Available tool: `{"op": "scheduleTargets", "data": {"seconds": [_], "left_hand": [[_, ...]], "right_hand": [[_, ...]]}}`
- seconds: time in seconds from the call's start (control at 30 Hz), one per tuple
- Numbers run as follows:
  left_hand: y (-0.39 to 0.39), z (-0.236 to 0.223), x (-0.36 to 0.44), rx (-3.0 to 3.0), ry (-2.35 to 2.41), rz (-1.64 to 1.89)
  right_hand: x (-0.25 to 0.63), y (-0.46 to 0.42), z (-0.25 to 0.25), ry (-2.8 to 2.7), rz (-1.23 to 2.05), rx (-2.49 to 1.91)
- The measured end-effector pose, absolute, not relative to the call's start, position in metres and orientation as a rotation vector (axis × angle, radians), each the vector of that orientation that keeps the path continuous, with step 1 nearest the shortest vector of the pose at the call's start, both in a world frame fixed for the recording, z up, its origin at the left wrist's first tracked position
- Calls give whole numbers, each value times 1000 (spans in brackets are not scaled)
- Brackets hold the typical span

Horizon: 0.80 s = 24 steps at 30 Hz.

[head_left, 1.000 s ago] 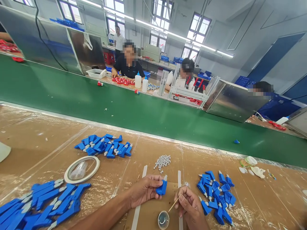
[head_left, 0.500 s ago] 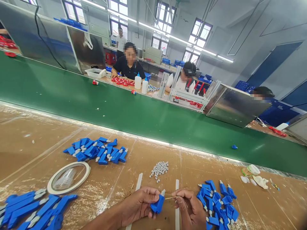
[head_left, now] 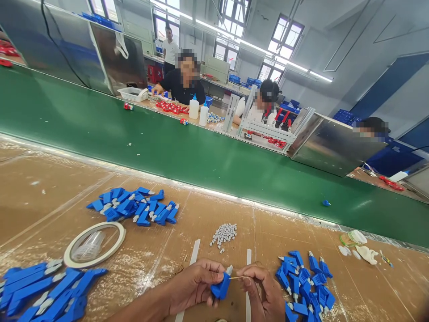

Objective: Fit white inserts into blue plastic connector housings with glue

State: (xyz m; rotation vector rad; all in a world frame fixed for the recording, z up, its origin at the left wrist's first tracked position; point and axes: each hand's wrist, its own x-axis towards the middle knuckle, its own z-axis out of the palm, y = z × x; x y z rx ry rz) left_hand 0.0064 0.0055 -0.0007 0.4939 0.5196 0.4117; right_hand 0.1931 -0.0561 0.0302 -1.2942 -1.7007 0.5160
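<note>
My left hand [head_left: 203,284] is closed around a blue plastic part [head_left: 221,288] with a grey tip pointing up. Between the thumb and fingers of my right hand [head_left: 263,288] is a thin wooden stick [head_left: 236,277], its far end touching the side of the blue part near the grey tip. Beyond my hands lies a small heap of grey plastic pieces [head_left: 225,233]. Blue parts [head_left: 303,284] with grey tips are heaped just right of my right hand.
More blue parts lie in a back-left pile [head_left: 134,205] and a front-left pile [head_left: 50,290]. A tape roll [head_left: 68,257] surrounds clear plastic cups. A green conveyor belt [head_left: 201,156] crosses behind the table. Co-workers sit beyond it near red parts [head_left: 170,107] and white bottles [head_left: 193,109].
The stick's end has come up against the blue part as my right hand moved slightly left. The camera view has shifted a little. A co-worker across the belt has moved an arm.
</note>
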Motion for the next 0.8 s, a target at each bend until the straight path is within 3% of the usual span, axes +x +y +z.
{"op": "scheduleTargets", "data": {"seconds": [0.8], "left_hand": [[6,-1,6,510,516,401]], "right_hand": [[189,-55,34,-1799,435,-1128]]}}
